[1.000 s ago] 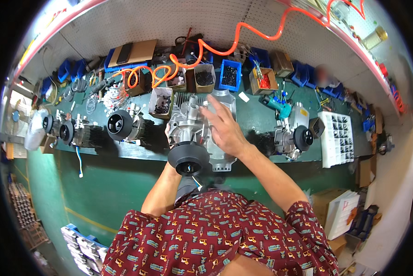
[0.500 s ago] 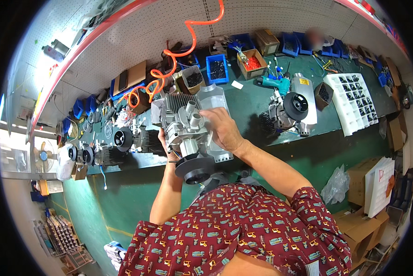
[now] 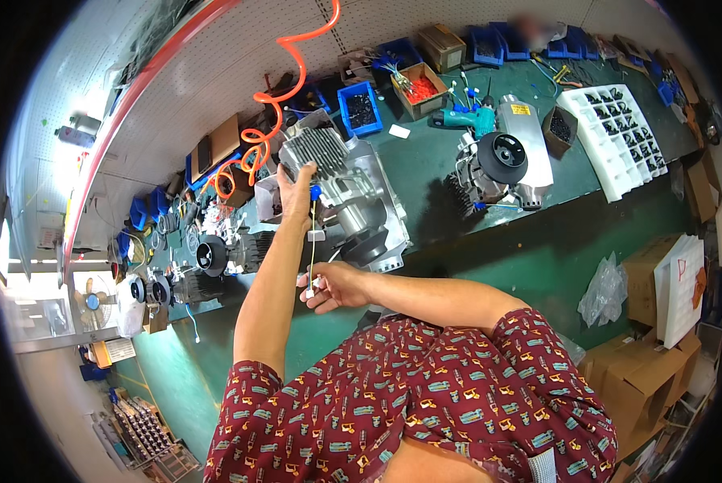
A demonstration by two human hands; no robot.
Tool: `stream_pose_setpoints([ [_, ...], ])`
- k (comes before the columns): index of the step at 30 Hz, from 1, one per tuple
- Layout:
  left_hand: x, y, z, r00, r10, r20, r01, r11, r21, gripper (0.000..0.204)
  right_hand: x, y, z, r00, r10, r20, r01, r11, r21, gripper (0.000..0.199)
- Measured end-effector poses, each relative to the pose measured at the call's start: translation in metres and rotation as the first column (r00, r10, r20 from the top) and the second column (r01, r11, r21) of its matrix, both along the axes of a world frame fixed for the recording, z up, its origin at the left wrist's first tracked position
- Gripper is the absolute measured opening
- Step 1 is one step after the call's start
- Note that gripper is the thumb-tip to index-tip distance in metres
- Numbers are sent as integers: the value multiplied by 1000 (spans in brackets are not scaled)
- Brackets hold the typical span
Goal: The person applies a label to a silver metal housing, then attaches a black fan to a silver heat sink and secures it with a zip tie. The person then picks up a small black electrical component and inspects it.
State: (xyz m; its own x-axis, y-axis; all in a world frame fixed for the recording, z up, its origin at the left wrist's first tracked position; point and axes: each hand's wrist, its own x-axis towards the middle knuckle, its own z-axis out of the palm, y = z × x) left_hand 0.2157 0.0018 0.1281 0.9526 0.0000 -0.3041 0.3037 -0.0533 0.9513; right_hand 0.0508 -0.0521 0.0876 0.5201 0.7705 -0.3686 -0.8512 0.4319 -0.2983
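Observation:
My left hand (image 3: pixel 295 195) is wrapped round the side of a finned cast-metal blower unit (image 3: pixel 316 153), thumb on its fins. The unit is tilted over an open grey metal housing (image 3: pixel 386 205) at the bench edge, and its black fan wheel (image 3: pixel 364 248) points towards me. A thin cable (image 3: pixel 312 241) with a blue connector (image 3: pixel 315 192) at its upper end hangs from the unit's side. Below, my right hand (image 3: pixel 341 287) pinches the cable's lower end, where small white connectors (image 3: pixel 314 288) show between the fingers.
A second blower unit (image 3: pixel 489 165) stands right of me beside a silver housing (image 3: pixel 525 145) and a teal power driver (image 3: pixel 467 119). A white tray of black parts (image 3: pixel 614 141) lies farther right. An orange coiled hose (image 3: pixel 287 88) hangs over the bench. More blower units (image 3: pixel 216 256) line the left.
The blower unit has turned and its pipe stubs no longer face up. My right hand has left its top and come down to the cable end. My left hand now shows on its side.

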Motion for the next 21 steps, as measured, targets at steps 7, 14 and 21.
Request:
stream_pose_setpoints([
  [7, -8, -25, -37, 984, -162, 75, 73, 750, 658, 121, -2, -18, -7, 995, 15, -98, -12, 1000, 28, 36],
  [14, -24, -64, -23, 980, -165, -112, 184, 525, 831, 124, -11, -41, -13, 987, -52, -154, 40, 996, -85, 38],
  [21, -26, -93, -38, 990, -97, -101, 134, 444, 886, 125, -20, -63, -31, 959, -223, -177, 184, 960, -213, 59],
])
